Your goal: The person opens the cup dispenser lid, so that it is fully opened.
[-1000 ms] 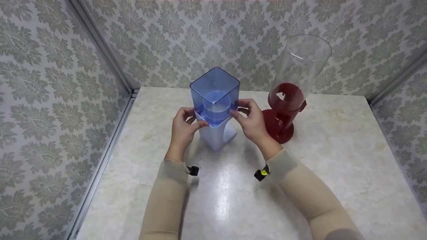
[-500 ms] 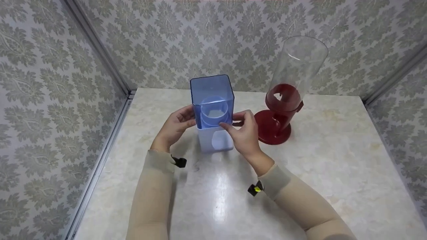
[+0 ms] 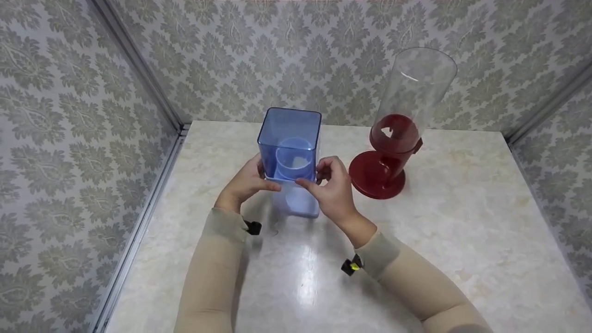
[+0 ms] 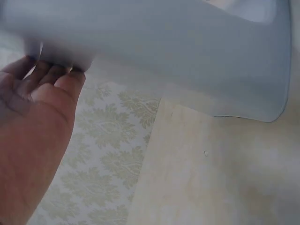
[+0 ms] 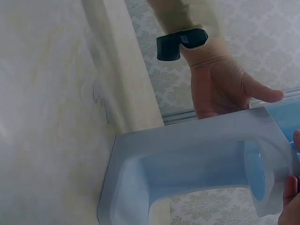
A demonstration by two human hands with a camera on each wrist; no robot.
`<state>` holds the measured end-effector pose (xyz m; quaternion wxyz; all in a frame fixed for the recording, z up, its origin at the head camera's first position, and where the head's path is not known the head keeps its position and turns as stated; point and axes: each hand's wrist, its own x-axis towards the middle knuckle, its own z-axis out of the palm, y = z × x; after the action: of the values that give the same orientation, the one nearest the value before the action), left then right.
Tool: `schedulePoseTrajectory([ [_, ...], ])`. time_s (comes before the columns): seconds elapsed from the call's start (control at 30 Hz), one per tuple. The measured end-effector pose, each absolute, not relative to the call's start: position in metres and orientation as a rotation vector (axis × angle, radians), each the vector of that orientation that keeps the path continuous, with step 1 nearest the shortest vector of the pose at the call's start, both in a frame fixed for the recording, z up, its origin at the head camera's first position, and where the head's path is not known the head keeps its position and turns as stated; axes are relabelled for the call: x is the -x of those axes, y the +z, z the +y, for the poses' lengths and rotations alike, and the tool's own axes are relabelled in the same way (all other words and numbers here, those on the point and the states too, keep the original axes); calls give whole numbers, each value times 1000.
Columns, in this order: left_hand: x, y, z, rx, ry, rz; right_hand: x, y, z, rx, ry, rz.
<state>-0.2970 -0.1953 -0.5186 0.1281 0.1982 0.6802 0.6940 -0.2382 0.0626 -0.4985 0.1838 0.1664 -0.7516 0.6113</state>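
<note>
A dispenser stands in front of me, with a see-through blue square container (image 3: 282, 125) over a white stand (image 3: 281, 200). My left hand (image 3: 243, 182) grips its left side where the two parts meet, thumb across the front. On the other side my right hand (image 3: 336, 192) holds the same joint, its thumb on the front face and fingers curled at the side. Through the blue wall a round collar shows inside. In the right wrist view the stand (image 5: 197, 133) shows its hollow front; in the left wrist view its side wall (image 4: 187, 51) partly hides my fingers.
To the right stands a second dispenser with a red base (image 3: 370, 175) and a tall clear cylinder (image 3: 411, 92). Both are on a pale marbled table (image 3: 462, 222). Patterned wall panels (image 3: 222, 55) rise behind the table and at both sides.
The dispenser has turned from corner-forward to a flat face toward me and come slightly nearer. Both hands have shifted lower with it. The red dispenser stays in place.
</note>
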Motion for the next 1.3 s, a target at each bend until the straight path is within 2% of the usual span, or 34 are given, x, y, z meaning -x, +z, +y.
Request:
schedulePoseTrajectory([
  [0.27,288,-522,-187,-519,1932,2260,260,-486,70,-619,1782,-2070],
  [0.43,286,-525,-185,-483,1944,2316,283,-463,68,-713,1938,-2090],
  [0.6,286,-532,-180,-474,1975,2306,295,-457,62,-793,2166,-2048],
  [0.73,284,-535,-177,-480,2028,2269,296,-458,57,-760,2292,-1996],
  [1.3,282,-533,-173,-453,2032,2268,297,-458,50,-646,2249,-1895],
])
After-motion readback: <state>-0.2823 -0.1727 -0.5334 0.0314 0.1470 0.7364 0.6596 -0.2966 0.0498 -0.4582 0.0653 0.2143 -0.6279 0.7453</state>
